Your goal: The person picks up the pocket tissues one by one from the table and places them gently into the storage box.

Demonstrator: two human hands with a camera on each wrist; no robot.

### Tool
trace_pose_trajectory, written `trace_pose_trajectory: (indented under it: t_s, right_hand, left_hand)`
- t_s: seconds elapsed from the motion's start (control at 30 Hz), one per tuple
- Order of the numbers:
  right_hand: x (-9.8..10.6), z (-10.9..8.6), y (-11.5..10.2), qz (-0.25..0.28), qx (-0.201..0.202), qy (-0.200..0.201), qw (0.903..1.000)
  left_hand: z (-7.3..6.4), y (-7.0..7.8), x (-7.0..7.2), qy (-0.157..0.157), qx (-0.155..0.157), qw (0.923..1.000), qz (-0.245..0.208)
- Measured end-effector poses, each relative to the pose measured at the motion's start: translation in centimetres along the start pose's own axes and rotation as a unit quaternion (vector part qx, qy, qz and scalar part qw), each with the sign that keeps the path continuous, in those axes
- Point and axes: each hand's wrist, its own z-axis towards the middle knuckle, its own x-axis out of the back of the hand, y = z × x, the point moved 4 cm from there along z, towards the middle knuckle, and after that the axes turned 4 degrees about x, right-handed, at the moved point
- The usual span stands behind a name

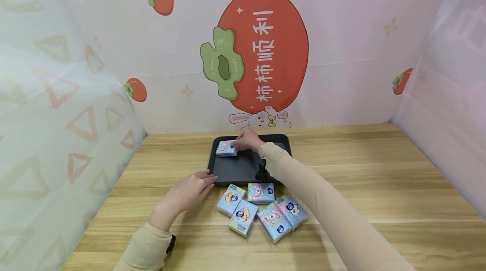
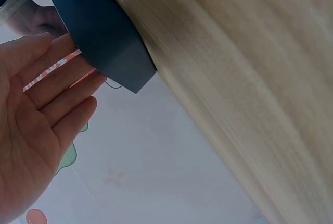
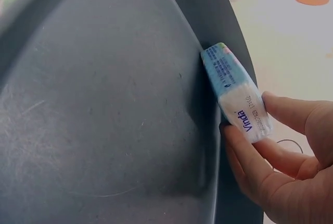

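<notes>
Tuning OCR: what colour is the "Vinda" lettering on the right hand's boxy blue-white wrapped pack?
Dark blue lettering on the pack; the right wrist view shows it best.

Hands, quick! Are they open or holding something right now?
Left hand: open, at the edge of the tray.
Right hand: holding a small blue pack.

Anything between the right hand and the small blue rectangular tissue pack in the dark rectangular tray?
Nothing visible: the right hand pinches the pack directly, near the far-left corner of the tray. Other blue patterned packs lie nearer the person; none intervenes.
</notes>
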Motion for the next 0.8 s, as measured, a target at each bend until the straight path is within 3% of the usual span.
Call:
trace_pose_trajectory:
  t_s: [0.8]
  right_hand:
    - [-0.01,0.16,-0.19,-0.017,0.015,-0.007,0.9997]
  left_hand:
    - [-0.11,0.13,0.15,-0.001,0.002,1.0,0.0]
